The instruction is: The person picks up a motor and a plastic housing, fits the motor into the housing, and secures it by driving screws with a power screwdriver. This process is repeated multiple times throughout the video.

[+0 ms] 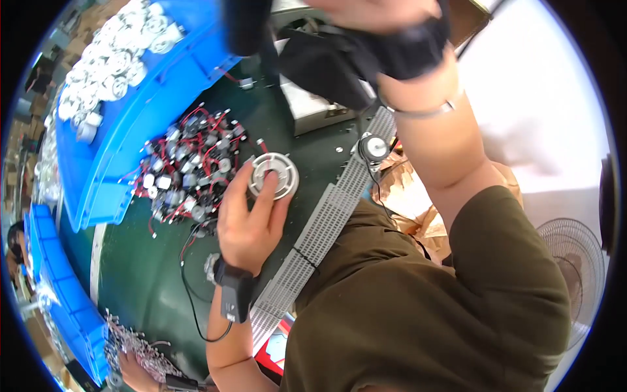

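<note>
My left hand (251, 225) grips a round white plastic housing (274, 176) with ribs and a raised centre, its fingers over the top and round the rim. The housing is just above or on the green tabletop; I cannot tell which. Raised at the top edge, my right hand (385, 14) is blurred and partly cut off, so its fingers do not show. Beside it is a dark blurred shape (247, 26) I cannot make out. Just left of the housing lies a heap of small motors (192, 163) with red and black wires.
A blue bin (124, 150) holds many white round parts (117, 59). A metal box (313, 114) stands beyond the housing. A perforated grey strip (320, 228) runs along the table edge, with a round black device (374, 148) on it. Another person's hand (137, 375) is at lower left.
</note>
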The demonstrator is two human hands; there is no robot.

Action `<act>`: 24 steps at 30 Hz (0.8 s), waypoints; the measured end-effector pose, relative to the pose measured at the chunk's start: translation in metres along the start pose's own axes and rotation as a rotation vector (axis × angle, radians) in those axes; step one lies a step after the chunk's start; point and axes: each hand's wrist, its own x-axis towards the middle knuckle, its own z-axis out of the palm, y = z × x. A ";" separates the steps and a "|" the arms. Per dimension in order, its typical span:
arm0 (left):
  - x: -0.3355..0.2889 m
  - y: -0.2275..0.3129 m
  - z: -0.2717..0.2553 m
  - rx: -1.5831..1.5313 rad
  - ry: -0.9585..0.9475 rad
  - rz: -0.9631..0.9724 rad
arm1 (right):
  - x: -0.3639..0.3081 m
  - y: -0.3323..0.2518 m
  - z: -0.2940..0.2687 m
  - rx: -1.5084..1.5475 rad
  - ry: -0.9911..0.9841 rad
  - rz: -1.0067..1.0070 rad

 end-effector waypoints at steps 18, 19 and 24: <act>-0.006 -0.005 0.003 -0.031 -0.055 0.014 | -0.091 -0.004 -0.066 -0.211 0.345 0.198; -0.007 -0.005 0.003 -0.032 -0.058 0.012 | -0.091 -0.004 -0.065 -0.253 0.351 0.202; -0.006 -0.006 0.003 -0.037 -0.050 0.016 | -0.093 -0.006 -0.059 -0.276 0.371 0.208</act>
